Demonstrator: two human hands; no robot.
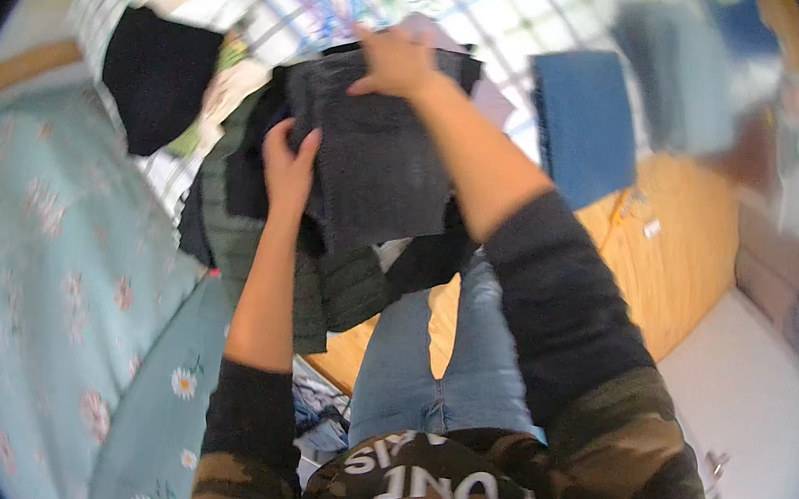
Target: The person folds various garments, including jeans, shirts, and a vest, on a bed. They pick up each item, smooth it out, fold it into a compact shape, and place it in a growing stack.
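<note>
1. The left hand (288,168) is gripping the left edge of the dark grey garment (376,152), thumb slightly parted from fingers, probably keeping the fold together.
2. The right hand (400,62) is spreading across its far edge; whether it is pinching cloth, I cannot tell.
3. The garment is overlapping a green quilted piece (345,291) at the checked sheet's (509,9) near edge; folded blue denim (585,123) is lying apart rightward, perhaps for separate stacking.
</note>
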